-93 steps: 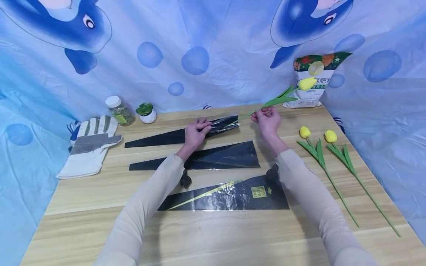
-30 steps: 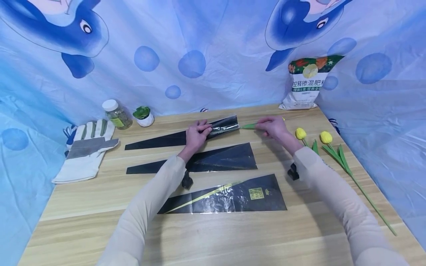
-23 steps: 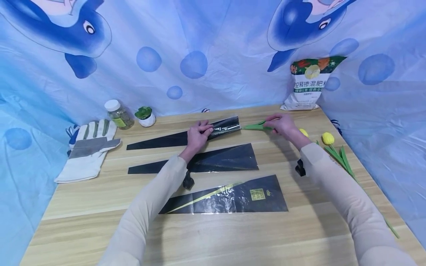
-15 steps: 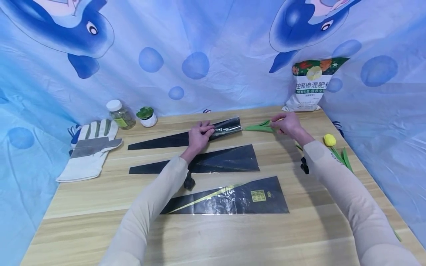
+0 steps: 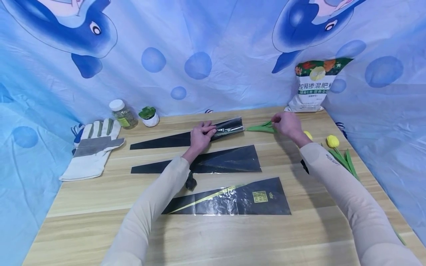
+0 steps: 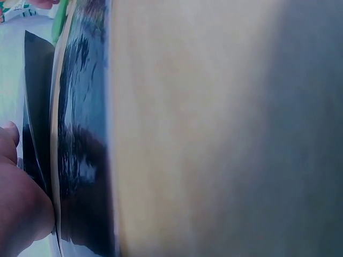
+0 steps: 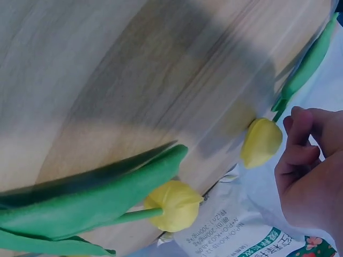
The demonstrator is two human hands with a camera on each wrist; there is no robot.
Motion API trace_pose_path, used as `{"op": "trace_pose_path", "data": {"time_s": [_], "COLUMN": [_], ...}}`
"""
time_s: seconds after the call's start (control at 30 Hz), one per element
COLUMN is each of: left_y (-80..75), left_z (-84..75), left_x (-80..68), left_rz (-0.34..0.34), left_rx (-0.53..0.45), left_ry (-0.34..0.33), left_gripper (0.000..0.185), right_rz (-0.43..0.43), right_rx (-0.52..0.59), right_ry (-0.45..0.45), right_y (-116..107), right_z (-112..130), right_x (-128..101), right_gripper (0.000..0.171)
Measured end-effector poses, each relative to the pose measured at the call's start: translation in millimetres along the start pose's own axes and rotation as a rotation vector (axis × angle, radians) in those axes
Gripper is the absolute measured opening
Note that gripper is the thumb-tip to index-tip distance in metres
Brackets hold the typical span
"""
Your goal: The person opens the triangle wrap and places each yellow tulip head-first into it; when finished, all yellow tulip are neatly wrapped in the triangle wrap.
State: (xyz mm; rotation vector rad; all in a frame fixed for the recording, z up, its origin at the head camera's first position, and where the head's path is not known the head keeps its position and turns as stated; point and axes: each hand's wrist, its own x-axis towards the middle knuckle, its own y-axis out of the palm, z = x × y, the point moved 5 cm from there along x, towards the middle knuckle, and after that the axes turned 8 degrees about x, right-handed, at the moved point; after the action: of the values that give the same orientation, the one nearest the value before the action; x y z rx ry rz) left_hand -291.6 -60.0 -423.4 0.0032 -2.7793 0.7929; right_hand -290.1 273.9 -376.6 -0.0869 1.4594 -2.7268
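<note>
A person works at a wooden tabletop (image 5: 233, 236) hung round with blue cartoon cloth. The left hand (image 5: 200, 134) pins the farthest black flower sleeve (image 5: 186, 135) flat, fingers curled over its mouth end. The right hand (image 5: 288, 124) pinches the leaves of a yellow artificial tulip (image 5: 263, 128).

Three seconds ago the tulip was held up in the air, only its stem tip at the sleeve's mouth. Now it lies low along the tabletop, its stem gone deep into the sleeve, the leaves just outside the opening and the bloom (image 7: 261, 142) beside the right fingers (image 7: 300, 140). The flower looks nearly seated, with only leaves and bloom left outside.

Two more black sleeves (image 5: 213, 163) lie nearer the person. Two spare tulips (image 5: 332, 141) lie to the right, and a fertiliser bag (image 5: 311, 85) stands behind.
</note>
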Motion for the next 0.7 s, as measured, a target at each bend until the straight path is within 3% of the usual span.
{"op": "trace_pose_path", "data": {"time_s": [0.7], "left_y": [-0.6], "left_z": [-0.1], "left_x": [-1.4], "left_rz": [0.026], "left_rx": [0.01], "left_ry": [0.008], "left_gripper": [0.016], "right_rz": [0.087], "right_rx": [-0.232], "right_ry": [-0.011], "right_y": [12.3], "right_z": [5.0], "right_x": [8.6], "right_gripper": [0.03]}}
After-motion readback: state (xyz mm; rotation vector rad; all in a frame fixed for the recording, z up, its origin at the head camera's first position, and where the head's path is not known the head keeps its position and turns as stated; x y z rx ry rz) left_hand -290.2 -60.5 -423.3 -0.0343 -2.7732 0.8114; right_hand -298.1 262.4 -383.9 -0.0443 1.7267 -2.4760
